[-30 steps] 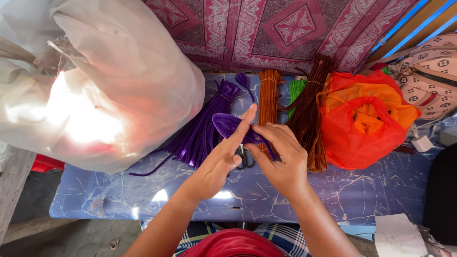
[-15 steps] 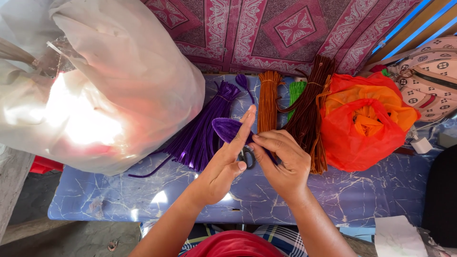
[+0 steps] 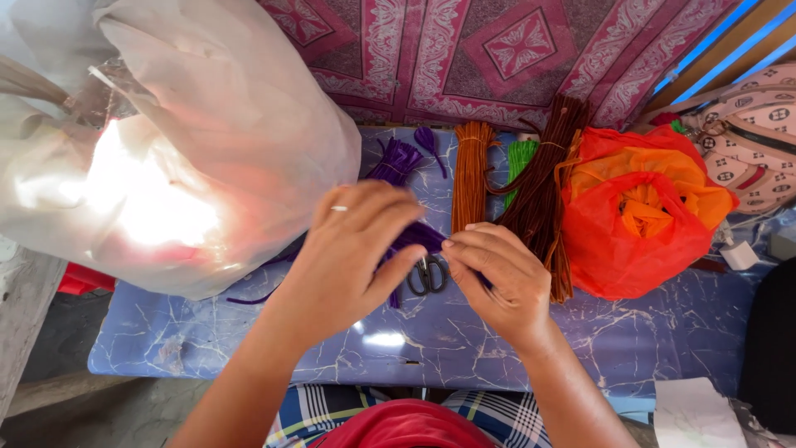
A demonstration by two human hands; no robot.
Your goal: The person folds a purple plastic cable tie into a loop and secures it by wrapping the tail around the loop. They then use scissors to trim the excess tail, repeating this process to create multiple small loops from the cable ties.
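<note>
Purple strip [image 3: 419, 236] sits pinched between both hands above the middle of the table [image 3: 647, 348]; the left hand [image 3: 352, 249] has its grip closed over it from the left, the right hand [image 3: 506, 278] pinches its end with fingertips. Small scissors [image 3: 428, 275] lie on the table right under the grip, so a dropped wrist could catch the blades. A loose pinch could let the strip spring free. Just beyond, purple [image 3: 396, 162], orange [image 3: 471, 170] and brown bundles [image 3: 543, 195] crowd close and could snag, as could the big white bag [image 3: 191, 141] at left
</note>
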